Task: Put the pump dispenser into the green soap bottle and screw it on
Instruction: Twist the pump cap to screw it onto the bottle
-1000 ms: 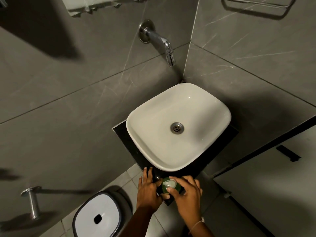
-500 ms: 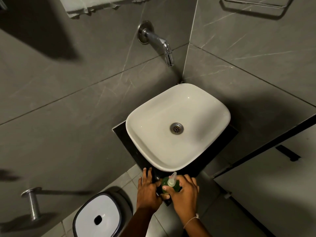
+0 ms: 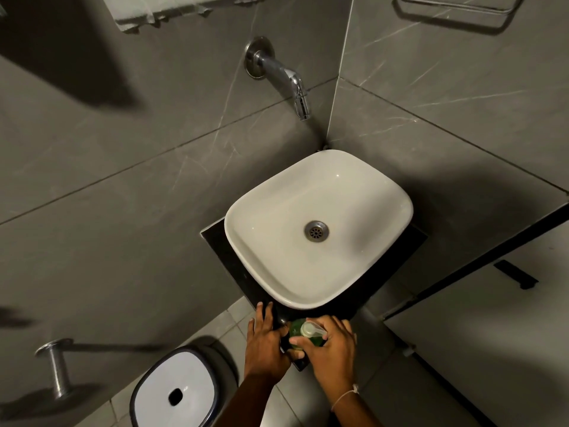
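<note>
The green soap bottle point(image 3: 296, 328) stands on the front corner of the black counter point(image 3: 234, 266), just below the basin. A pale pump dispenser point(image 3: 311, 329) sits on its neck, spout pointing right. My right hand point(image 3: 331, 354) wraps around the bottle's top from the right, fingers curled at the pump collar. My left hand point(image 3: 265, 343) presses against the bottle's left side, fingers stretched forward along the counter. Most of the bottle's body is hidden between the two hands.
A white basin point(image 3: 246, 229) with a metal drain fills the counter behind the bottle. A chrome tap point(image 3: 289, 80) juts from the grey tiled wall above it. Below left stands a white-lidded bin point(image 3: 174, 392), and a metal roll holder point(image 3: 57, 366) is on the left wall.
The pump spout swung from pointing up toward the basin to pointing right, as my right hand turned on the bottle's top. My left hand stayed on the bottle's left side.
</note>
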The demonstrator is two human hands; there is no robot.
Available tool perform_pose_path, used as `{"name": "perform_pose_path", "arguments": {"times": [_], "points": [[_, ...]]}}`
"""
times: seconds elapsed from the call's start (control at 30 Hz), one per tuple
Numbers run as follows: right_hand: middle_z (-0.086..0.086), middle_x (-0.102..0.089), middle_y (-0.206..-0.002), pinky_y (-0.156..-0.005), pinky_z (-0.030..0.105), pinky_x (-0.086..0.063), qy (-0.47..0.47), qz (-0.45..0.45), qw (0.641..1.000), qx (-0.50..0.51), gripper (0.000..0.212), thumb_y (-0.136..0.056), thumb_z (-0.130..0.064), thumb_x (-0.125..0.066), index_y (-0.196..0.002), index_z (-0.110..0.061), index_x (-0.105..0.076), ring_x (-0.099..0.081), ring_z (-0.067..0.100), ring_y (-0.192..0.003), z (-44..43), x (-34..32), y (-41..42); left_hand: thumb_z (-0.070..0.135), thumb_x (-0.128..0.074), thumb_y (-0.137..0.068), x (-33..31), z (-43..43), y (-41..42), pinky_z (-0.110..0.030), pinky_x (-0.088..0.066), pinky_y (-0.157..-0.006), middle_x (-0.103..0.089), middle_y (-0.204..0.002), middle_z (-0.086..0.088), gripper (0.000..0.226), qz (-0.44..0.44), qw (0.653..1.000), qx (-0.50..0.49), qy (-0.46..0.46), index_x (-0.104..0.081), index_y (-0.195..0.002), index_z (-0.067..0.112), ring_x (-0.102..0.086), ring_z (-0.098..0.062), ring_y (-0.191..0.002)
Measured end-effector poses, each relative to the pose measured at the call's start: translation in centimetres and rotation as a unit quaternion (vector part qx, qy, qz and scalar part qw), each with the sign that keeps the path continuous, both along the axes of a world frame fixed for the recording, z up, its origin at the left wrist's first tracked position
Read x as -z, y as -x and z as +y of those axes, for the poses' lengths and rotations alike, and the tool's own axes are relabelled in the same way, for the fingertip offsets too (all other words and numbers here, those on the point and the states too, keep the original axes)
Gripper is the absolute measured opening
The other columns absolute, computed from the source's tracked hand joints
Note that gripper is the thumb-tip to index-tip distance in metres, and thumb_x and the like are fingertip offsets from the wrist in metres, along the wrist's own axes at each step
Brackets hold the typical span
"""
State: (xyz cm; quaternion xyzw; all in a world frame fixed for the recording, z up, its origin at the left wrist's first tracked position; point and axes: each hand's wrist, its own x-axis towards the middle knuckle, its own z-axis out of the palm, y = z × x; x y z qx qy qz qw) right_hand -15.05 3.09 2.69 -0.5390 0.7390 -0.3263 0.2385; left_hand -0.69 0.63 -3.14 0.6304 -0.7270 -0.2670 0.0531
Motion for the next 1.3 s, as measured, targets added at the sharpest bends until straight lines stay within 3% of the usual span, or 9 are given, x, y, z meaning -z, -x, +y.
{"name": "perform_pose_path", "arguments": {"times": [0.17, 0.27, 0.37, 0.43, 0.57, 0.67, 0.87, 1.03, 1.3], "points": [[-0.014, -0.063, -0.084, -0.072, 0.030, -0.049, -0.015, -0.082, 0.995, -0.059, 0.043, -0.055, -0.039, -0.077, -0.098, -0.043, -0.069, -0.052, 0.013, -0.087, 0.0, 0.0, 1.2, 0.062, -0.069, -0.066, 0.1, 0.0, 0.0, -0.049, -0.008, -0.121, -0.005, -0.162, -0.003, 0.061, -0.001, 1.000, 0.000, -0.002, -0.059, -0.120, 0.035, 0.013, -0.025, -0.147], [-0.011, -0.058, -0.073, -0.063, 0.020, -0.043, -0.019, -0.085, 0.996, -0.034, 0.034, -0.049, -0.036, -0.085, -0.079, -0.031, -0.071, -0.051, 0.007, -0.077, -0.2, -0.2, 0.9, 0.060, -0.069, -0.067, 0.1, 0.0, 0.1, -0.048, -0.007, -0.121, -0.006, -0.161, -0.003, 0.058, -0.002, 1.000, -0.003, -0.002, -0.060, -0.118, 0.034, 0.013, -0.024, -0.147], [-0.010, -0.051, -0.071, -0.053, 0.012, -0.039, -0.021, -0.093, 0.995, 0.021, 0.041, -0.046, -0.040, -0.089, -0.064, -0.039, -0.052, -0.050, 0.000, -0.071, 0.1, -0.1, -0.2, 0.051, -0.069, -0.068, 0.2, 0.0, 0.0, -0.049, -0.008, -0.121, -0.006, -0.162, -0.004, 0.047, -0.004, 1.000, 0.001, 0.002, -0.064, -0.110, 0.030, 0.014, -0.024, -0.147], [-0.016, -0.049, -0.066, -0.055, 0.014, -0.037, -0.006, -0.082, 0.997, 0.009, 0.040, -0.048, -0.040, -0.088, -0.066, -0.042, -0.053, -0.047, 0.000, -0.073, 0.2, 0.1, -0.1, 0.052, -0.069, -0.068, 0.2, 0.0, 0.1, -0.048, -0.007, -0.121, -0.006, -0.162, -0.004, 0.047, -0.001, 1.000, -0.002, 0.000, -0.064, -0.109, 0.029, 0.014, -0.025, -0.147], [-0.017, -0.057, -0.075, -0.066, 0.022, -0.044, -0.012, -0.069, 0.996, -0.058, 0.044, -0.057, -0.030, -0.085, -0.097, -0.040, -0.069, -0.049, 0.007, -0.079, 0.0, 0.0, 0.9, 0.059, -0.069, -0.067, 0.3, 0.0, 0.0, -0.048, -0.006, -0.122, -0.005, -0.162, -0.003, 0.058, -0.005, 1.000, 0.002, -0.001, -0.061, -0.118, 0.032, 0.013, -0.025, -0.147], [-0.015, -0.060, -0.073, -0.065, 0.030, -0.047, -0.010, -0.042, 0.998, -0.047, 0.033, -0.056, -0.028, -0.087, -0.085, -0.032, -0.072, -0.051, 0.014, -0.077, -0.4, 0.0, 1.1, 0.061, -0.069, -0.067, 0.2, 0.0, 0.1, -0.047, -0.006, -0.122, -0.006, -0.162, -0.003, 0.060, -0.007, 1.000, -0.001, 0.001, -0.061, -0.119, 0.032, 0.013, -0.024, -0.147], [-0.020, -0.057, -0.072, -0.068, 0.036, -0.045, 0.003, 0.030, 0.999, -0.021, 0.034, -0.053, -0.036, -0.085, -0.081, -0.035, -0.065, -0.048, 0.011, -0.078, 0.0, 0.5, 0.7, 0.060, -0.069, -0.067, 0.3, -0.1, 0.0, -0.047, -0.008, -0.122, -0.007, -0.162, -0.003, 0.056, -0.009, 1.000, 0.009, 0.008, -0.063, -0.115, 0.030, 0.014, -0.024, -0.147], [-0.027, -0.046, -0.082, -0.074, 0.036, -0.044, -0.014, 0.033, 0.994, -0.106, 0.054, -0.059, -0.043, -0.074, -0.110, -0.047, -0.058, -0.047, 0.010, -0.085, 0.1, 0.4, 1.8, 0.064, -0.068, -0.066, 0.2, -0.1, 0.0, -0.047, -0.006, -0.122, -0.006, -0.162, -0.003, 0.064, -0.007, 1.000, 0.007, 0.007, -0.058, -0.122, 0.036, 0.013, -0.024, -0.147], [-0.030, -0.043, -0.080, -0.076, 0.031, -0.043, 0.009, 0.038, 0.998, -0.056, 0.038, -0.054, -0.028, -0.073, -0.091, -0.035, -0.065, -0.038, 0.007, -0.084, -0.4, 0.3, 1.4, 0.060, -0.068, -0.068, 0.3, 0.4, 0.4, -0.045, -0.003, -0.121, -0.006, -0.161, -0.003, 0.061, -0.015, 1.000, -0.011, 0.019, -0.057, -0.123, 0.036, 0.014, -0.025, -0.147]]}}
